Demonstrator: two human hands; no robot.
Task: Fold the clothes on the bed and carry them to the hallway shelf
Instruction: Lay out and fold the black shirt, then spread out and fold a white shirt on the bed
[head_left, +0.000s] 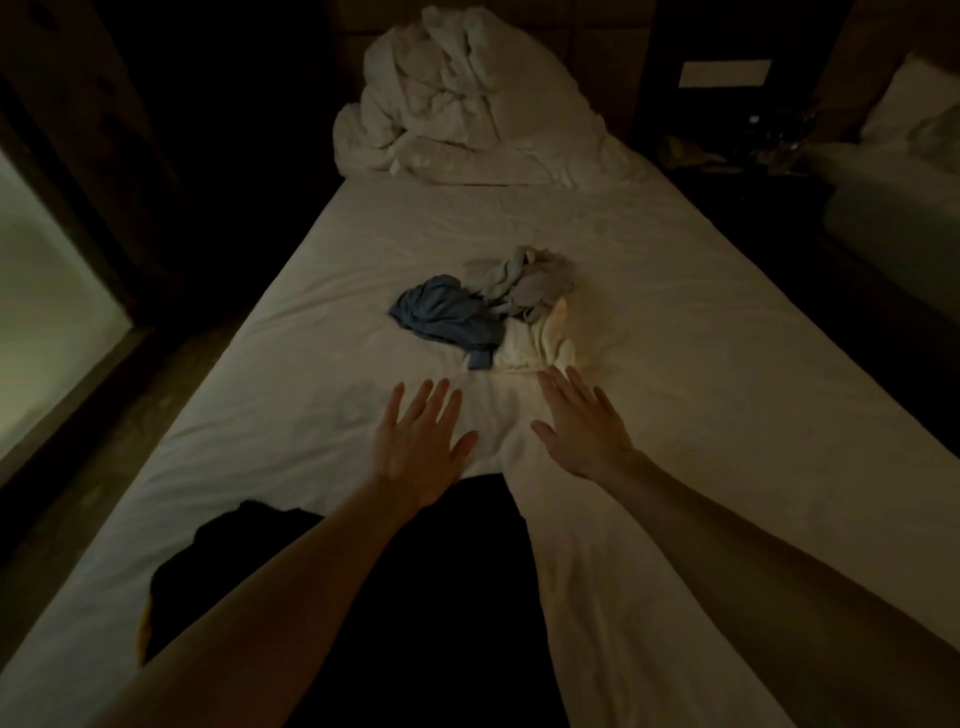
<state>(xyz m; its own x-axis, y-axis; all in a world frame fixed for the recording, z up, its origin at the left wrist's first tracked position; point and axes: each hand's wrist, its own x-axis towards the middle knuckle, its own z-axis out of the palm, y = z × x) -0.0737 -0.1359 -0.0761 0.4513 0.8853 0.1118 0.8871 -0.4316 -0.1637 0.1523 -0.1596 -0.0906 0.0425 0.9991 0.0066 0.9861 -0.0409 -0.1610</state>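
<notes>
A small heap of crumpled clothes lies in the middle of the bed (701, 364): a blue garment (447, 314) on the left, a grey one (530, 283) behind it, a cream one (535, 343) in front. A black garment (395, 582) is spread flat on the sheet near me, partly under my forearms. My left hand (415, 441) rests open, fingers spread, on the far edge of the black garment. My right hand (584, 421) is open too, held flat over the sheet, its fingertips just short of the cream garment.
A bundled white duvet (462, 98) sits at the head of the bed. A dark nightstand with small items (748, 150) stands at the right, with a second bed (893, 171) beyond it. Dark floor and a lit panel (47, 332) lie to the left.
</notes>
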